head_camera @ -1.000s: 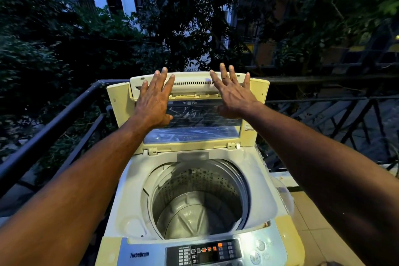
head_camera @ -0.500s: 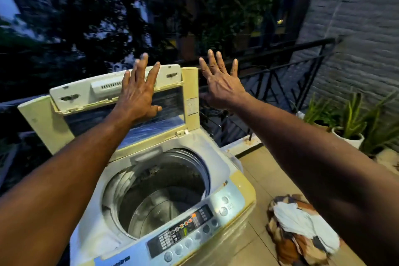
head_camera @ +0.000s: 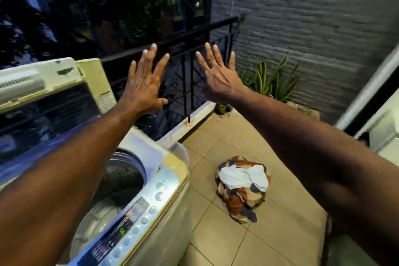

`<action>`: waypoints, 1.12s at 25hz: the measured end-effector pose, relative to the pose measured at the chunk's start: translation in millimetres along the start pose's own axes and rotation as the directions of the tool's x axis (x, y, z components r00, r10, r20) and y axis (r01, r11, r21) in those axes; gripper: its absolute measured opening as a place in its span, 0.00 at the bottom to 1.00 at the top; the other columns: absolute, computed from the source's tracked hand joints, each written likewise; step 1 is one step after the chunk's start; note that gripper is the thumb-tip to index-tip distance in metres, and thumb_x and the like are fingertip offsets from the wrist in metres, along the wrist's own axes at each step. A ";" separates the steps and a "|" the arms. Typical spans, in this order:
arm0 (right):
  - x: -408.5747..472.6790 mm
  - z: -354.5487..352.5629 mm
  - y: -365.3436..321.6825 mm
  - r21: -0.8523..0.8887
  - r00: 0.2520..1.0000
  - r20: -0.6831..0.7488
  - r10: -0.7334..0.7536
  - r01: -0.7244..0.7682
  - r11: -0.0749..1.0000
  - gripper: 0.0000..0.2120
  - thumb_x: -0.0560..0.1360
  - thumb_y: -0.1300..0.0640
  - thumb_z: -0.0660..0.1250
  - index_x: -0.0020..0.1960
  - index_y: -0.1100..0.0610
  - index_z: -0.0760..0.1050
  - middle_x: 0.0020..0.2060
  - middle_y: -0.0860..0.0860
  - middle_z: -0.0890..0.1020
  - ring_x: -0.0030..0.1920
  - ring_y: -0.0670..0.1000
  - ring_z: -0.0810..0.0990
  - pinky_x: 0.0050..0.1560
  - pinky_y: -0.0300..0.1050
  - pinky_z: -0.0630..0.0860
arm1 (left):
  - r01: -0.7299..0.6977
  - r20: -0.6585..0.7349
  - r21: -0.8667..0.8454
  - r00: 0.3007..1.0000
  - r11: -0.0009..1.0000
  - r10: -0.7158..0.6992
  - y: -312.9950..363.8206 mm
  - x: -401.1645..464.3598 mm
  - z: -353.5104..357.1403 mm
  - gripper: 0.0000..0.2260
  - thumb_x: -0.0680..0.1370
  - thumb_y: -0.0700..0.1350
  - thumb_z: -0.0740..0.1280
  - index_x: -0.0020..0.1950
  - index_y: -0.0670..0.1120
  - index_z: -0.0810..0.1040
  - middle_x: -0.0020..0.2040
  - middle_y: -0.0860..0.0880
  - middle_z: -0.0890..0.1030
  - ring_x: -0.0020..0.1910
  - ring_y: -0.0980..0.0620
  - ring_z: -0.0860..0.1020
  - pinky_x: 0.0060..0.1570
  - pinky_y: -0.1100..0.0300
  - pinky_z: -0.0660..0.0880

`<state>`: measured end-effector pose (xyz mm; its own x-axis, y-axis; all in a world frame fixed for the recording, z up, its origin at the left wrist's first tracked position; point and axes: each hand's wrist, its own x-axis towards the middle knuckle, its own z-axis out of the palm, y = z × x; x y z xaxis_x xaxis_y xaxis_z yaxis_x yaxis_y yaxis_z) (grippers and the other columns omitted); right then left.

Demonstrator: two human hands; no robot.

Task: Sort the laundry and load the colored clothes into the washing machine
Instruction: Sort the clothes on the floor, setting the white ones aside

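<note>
I see the washing machine (head_camera: 138, 190) with its lid (head_camera: 54, 93) up and the drum (head_camera: 112, 188) looking bare, so no clothes are in yet. The laundry pile (head_camera: 243, 185) sits on the floor (head_camera: 280, 233) to the right, white and brown pieces mixed. My left hand (head_camera: 143, 88) and right hand (head_camera: 218, 77) are in the air, fingers spread, holding nothing. I think sorting and loading are both left.

Brown-and-tan patterned laundry pile (head_camera: 241, 190) with white cloth, cream washing machine (head_camera: 164, 179), grey brick wall (head_camera: 313, 28)
</note>
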<state>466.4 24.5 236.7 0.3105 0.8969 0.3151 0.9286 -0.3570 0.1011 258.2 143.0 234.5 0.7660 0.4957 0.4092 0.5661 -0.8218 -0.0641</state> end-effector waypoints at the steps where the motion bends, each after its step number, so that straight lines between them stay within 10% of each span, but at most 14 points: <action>1: -3.5 5.7 19.8 -0.008 1.000 0.006 0.028 -0.028 1.000 0.46 0.77 0.44 0.64 0.83 0.53 0.39 0.82 0.57 0.37 0.82 0.60 0.35 0.75 0.75 0.37 | -0.029 0.008 -0.017 1.000 0.999 0.029 17.4 12.7 9.9 0.58 0.68 0.54 0.80 0.83 0.52 0.41 0.83 0.45 0.35 0.82 0.40 0.40 0.79 0.38 0.47; 18: -72.4 223.7 230.4 -0.093 0.875 0.278 0.396 -0.386 0.918 0.49 0.77 0.41 0.67 0.83 0.52 0.37 0.82 0.60 0.37 0.82 0.62 0.38 0.76 0.75 0.45 | -0.296 0.195 -0.287 0.913 0.911 0.359 221.2 147.9 289.8 0.59 0.67 0.57 0.79 0.82 0.54 0.37 0.83 0.45 0.35 0.82 0.41 0.39 0.79 0.40 0.47; 28: -133.3 458.9 252.2 0.046 0.647 0.636 0.420 -0.575 0.817 0.43 0.81 0.41 0.61 0.83 0.49 0.36 0.82 0.58 0.36 0.82 0.63 0.39 0.77 0.71 0.46 | -0.247 0.569 -0.389 0.693 0.888 0.442 263.3 108.9 527.4 0.54 0.73 0.61 0.73 0.82 0.53 0.36 0.82 0.45 0.34 0.82 0.41 0.38 0.80 0.43 0.46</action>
<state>752.4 -65.2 -212.9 0.7204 0.5966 -0.3538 0.5890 -0.7955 -0.1420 651.3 128.7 -217.8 0.9547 0.1400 -0.2626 0.1947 -0.9611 0.1958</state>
